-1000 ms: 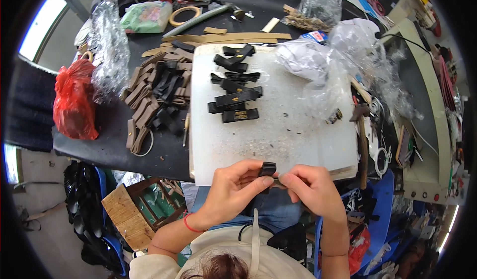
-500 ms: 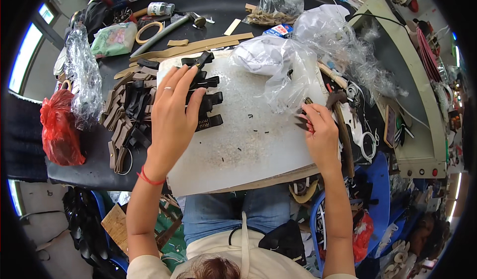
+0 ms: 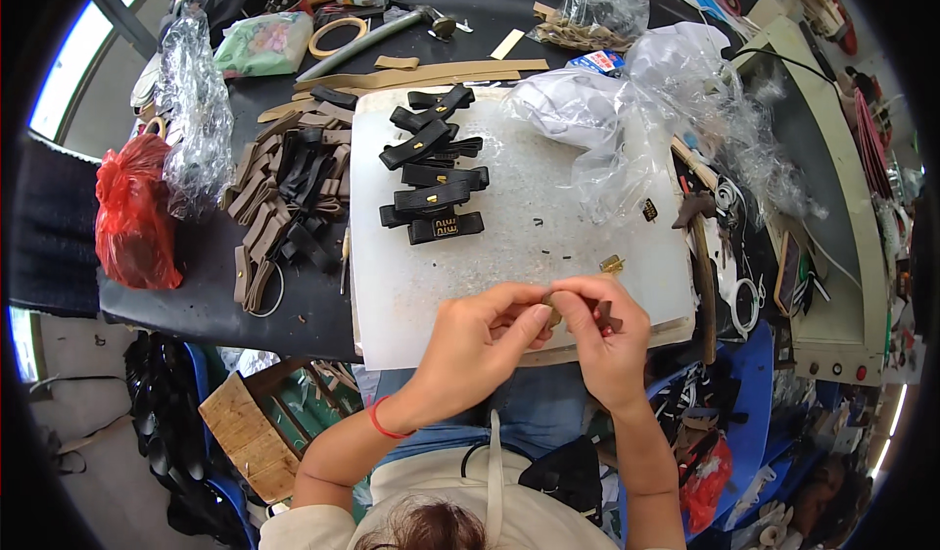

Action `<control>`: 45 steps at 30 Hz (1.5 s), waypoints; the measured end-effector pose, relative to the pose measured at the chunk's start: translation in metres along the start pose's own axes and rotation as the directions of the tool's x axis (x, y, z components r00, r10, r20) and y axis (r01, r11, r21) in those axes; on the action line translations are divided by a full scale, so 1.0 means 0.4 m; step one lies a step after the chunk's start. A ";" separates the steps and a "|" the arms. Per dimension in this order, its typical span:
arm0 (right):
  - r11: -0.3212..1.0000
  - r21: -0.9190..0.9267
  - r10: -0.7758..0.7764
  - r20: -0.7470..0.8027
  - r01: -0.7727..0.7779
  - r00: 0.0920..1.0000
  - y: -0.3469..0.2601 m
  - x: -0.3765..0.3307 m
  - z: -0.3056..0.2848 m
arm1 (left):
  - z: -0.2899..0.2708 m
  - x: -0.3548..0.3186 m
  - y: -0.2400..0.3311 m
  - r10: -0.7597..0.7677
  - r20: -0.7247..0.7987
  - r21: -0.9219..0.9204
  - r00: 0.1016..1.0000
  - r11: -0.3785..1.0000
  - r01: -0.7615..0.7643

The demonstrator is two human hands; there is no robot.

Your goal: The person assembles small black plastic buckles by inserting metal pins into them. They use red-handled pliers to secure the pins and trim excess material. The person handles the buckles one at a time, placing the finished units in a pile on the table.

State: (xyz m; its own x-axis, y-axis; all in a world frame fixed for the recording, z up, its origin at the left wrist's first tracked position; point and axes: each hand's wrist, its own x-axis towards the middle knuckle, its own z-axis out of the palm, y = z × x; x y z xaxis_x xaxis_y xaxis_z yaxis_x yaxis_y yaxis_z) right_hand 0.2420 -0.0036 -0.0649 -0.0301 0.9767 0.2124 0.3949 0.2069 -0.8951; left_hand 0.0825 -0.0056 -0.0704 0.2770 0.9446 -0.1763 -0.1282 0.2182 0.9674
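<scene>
My left hand (image 3: 485,342) and my right hand (image 3: 609,339) meet over the near edge of a white cutting board (image 3: 411,325). Their fingertips are closed together on a small brass-coloured metal piece (image 3: 554,317), mostly hidden by the fingers. A dark tool with a bit of red (image 3: 609,319) is tucked in my right hand, its kind not clear. Just beyond that hand lies a small gold metal plate (image 3: 612,264), and farther off a black-and-gold one (image 3: 649,209). Black leather straps (image 3: 431,197) with gold studs lie in a stack on the board's left part; the nearest carries a gold plate.
Folded brown and black straps (image 3: 284,188) are heaped left of the board. A hammer (image 3: 392,39) and tan strips (image 3: 441,72) lie beyond it. Clear plastic bags (image 3: 627,158) cover its far right corner. Another hammer (image 3: 700,256) rests along the right edge.
My left hand has left the black straps and come down to my right hand at the near edge. My right hand has moved nearer. A gold plate now shows on the board.
</scene>
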 end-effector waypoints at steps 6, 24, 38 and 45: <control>0.721 -0.324 -0.566 0.235 0.613 0.790 -0.019 -0.003 0.015 | -0.052 -0.026 0.014 -0.250 0.117 -0.386 0.961 0.880 0.276; 0.757 -0.285 -0.537 0.241 0.588 0.809 -0.029 0.019 0.087 | -0.168 -0.036 0.034 0.162 -0.086 0.246 0.983 0.960 -0.137; 0.904 -0.226 -0.346 0.118 0.364 0.931 0.021 -0.008 0.092 | -0.409 0.043 0.017 0.747 -0.328 0.905 0.578 0.424 -0.035; 0.992 0.126 -0.021 0.180 -0.001 0.983 -0.059 -0.031 0.072 | -0.172 -0.048 0.055 0.089 -0.179 -0.038 0.980 0.995 -0.097</control>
State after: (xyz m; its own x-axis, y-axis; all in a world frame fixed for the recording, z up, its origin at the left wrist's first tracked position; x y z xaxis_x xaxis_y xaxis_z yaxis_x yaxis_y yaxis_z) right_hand 0.2065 -0.0189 -0.0577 -0.2031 0.9664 0.1577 0.2759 0.2110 -0.9377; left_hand 0.0090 -0.0021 -0.0581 0.0898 0.9888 -0.1193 -0.1904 0.1346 0.9724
